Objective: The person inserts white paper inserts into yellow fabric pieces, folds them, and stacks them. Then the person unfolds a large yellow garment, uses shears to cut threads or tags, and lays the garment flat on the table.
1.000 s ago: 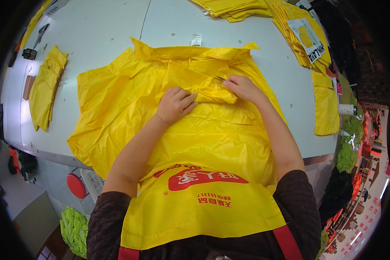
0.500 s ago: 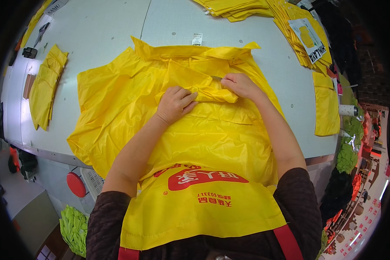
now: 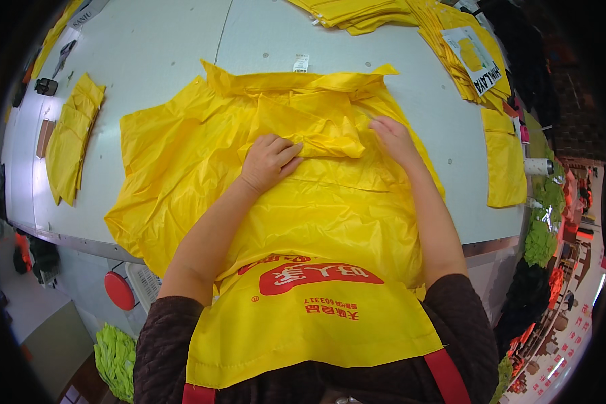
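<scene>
So the left hand (image 3: 269, 161) has its thumb and fingers clamped on a bunched-up fold of a glossy yellow collared garment (image 3: 195, 168), which is spread out under and around both hands on a pale worktable (image 3: 168, 54). The right hand (image 3: 394, 140) is just right of that fold, fingertips curled in close together (something thin and pale is right at the tips, but too blurry to say what, so I can't tell if it's gripping anything). Beyond both hands is the collar (image 3: 289, 82), with a small white tag (image 3: 301, 63) right past it. Well left of the left hand lies a folded yellow bundle (image 3: 74, 145); right of the right hand, a flat yellow pouch (image 3: 505, 165).
</scene>
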Demonstrator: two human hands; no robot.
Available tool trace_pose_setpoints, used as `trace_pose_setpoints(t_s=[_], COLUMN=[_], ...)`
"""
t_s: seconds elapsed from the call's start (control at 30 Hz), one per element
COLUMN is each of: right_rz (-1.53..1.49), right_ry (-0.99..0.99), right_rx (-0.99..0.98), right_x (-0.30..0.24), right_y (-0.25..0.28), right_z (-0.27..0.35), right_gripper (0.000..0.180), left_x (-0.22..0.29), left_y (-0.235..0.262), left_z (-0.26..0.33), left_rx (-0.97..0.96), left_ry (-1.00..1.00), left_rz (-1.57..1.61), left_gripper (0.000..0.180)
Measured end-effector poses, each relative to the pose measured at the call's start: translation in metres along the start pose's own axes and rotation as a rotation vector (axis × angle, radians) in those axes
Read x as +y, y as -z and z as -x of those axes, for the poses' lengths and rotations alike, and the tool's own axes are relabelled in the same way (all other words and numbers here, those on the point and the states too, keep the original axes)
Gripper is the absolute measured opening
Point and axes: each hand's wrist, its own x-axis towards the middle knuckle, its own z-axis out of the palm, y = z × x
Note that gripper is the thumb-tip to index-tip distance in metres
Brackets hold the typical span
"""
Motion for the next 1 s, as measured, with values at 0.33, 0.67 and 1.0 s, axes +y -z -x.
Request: trace_pose_setpoints(t_s=[0.33,0.67,1.0], right_rz=[0.784,0.400,0.524], right_ry=[-0.570,0.564,0.633], right_rx=[0.426,0.261,0.091], right_x=[0.130,-0.048,-0.024], right_y=[0.156,-0.015,-0.114], right_z=[0.109,0.046,0.004], right_gripper=[0.039,0.031,0.021], left_x=[0.003,-0.002,-0.033], left_y=[0.001,-0.004,0.009], left_z=[-0.001,-0.003,-0.051], left_rx=[-0.016,-0.032,-0.593], left_ry=[-0.001,-0.007,0.643], left_rz=[0.013,0.025,0.466], left_gripper=[0.026,0.022,0.015])
